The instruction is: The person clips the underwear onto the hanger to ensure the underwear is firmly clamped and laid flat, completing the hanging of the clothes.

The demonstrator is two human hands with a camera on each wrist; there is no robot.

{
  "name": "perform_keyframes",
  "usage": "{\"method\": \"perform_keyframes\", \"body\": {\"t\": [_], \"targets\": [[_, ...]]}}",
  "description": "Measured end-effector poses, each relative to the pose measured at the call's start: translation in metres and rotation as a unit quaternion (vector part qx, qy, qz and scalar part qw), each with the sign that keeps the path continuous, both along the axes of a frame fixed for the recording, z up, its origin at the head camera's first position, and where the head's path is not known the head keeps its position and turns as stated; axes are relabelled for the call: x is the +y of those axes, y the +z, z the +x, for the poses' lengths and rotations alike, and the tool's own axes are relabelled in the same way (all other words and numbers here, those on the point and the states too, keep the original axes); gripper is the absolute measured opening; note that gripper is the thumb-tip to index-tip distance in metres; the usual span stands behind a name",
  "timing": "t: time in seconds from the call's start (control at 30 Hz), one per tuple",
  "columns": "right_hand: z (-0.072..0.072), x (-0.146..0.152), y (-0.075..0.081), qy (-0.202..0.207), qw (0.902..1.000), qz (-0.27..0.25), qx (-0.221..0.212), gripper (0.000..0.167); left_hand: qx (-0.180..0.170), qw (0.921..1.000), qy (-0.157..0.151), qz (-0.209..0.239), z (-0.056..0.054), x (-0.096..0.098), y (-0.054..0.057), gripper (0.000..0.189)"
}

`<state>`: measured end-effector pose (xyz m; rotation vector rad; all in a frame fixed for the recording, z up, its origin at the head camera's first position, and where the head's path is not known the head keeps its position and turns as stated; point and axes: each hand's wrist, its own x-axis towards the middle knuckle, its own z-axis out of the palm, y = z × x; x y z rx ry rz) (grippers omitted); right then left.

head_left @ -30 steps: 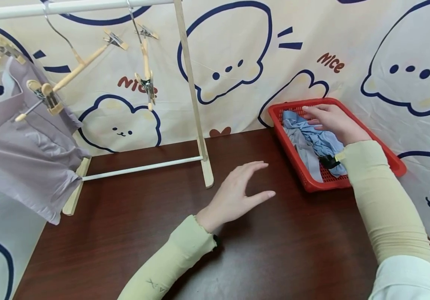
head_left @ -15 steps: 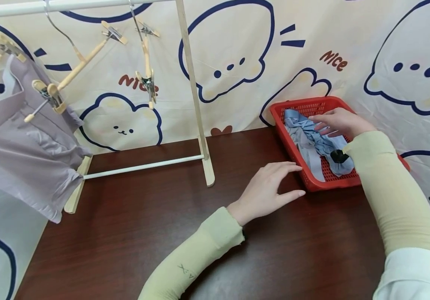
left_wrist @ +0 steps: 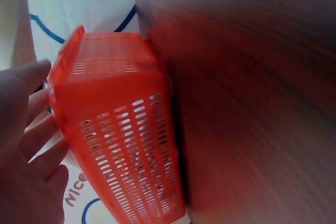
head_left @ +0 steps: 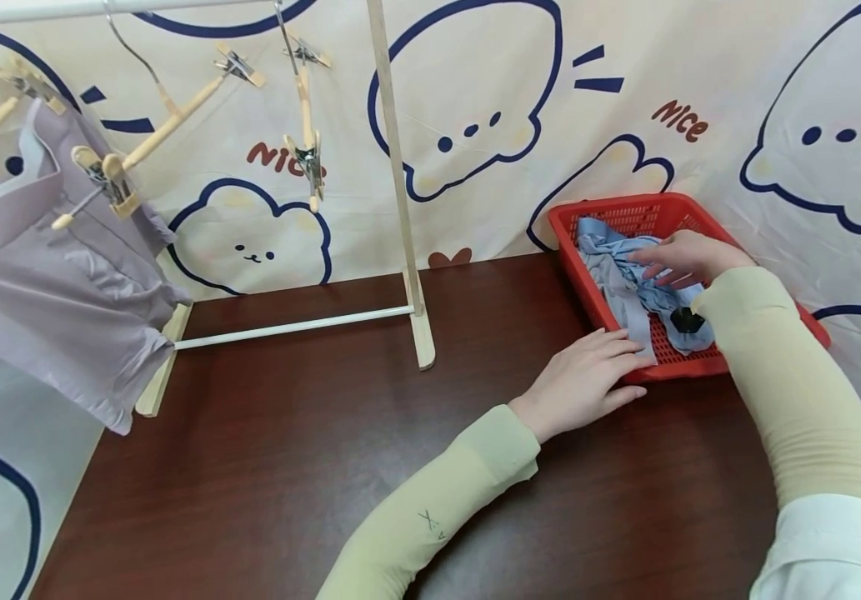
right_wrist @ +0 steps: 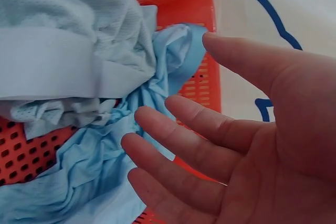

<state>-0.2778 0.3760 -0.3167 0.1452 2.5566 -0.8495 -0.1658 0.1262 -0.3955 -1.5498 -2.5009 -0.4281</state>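
Note:
A red plastic basket point(head_left: 595, 283) with slotted walls stands at the back right of the table. In it lie a crumpled light blue garment point(right_wrist: 89, 166) and a pale grey garment point(right_wrist: 68, 61) with a wide waistband. My left hand point(head_left: 580, 383) is at the basket's near left corner, its fingers reaching over the rim in the head view. Over the garments hovers my right hand point(head_left: 688, 257), palm toward them. Its fingers point(right_wrist: 194, 145) are spread and loosely bent, with nothing between them.
A drying rack with a white rail point(head_left: 295, 327) and a wooden foot point(head_left: 421, 333) stands at left. Lilac shorts point(head_left: 62, 267) hang there from a clip hanger point(head_left: 175, 121); another hanger point(head_left: 306, 125) hangs beside them. A patterned cloth backdrop point(head_left: 475, 83) rises behind the dark table point(head_left: 265, 467).
My left hand has moved right across the table to the basket's near corner. My right hand has lowered slightly over the garments. The head view has shifted a little.

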Motion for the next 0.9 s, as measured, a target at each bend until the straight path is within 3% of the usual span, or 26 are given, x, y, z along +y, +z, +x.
{"method": "perform_keyframes", "body": {"t": [0.27, 0.57, 0.9], "targets": [[0.0, 0.002, -0.011, 0.014, 0.9995, 0.023, -0.019, 0.081, -0.006, 0.9996, 0.015, 0.022, 0.0, 0.005, 0.0, 0.038], [0.002, -0.002, -0.018, 0.047, 0.9908, 0.026, -0.124, 0.08, -0.053, 0.9973, 0.044, 0.027, 0.001, 0.007, 0.002, 0.039], [0.003, -0.004, -0.032, 0.042, 0.9932, 0.024, -0.105, 0.072, -0.055, 0.9967, 0.044, 0.04, 0.002, 0.006, 0.0, 0.038]]}}
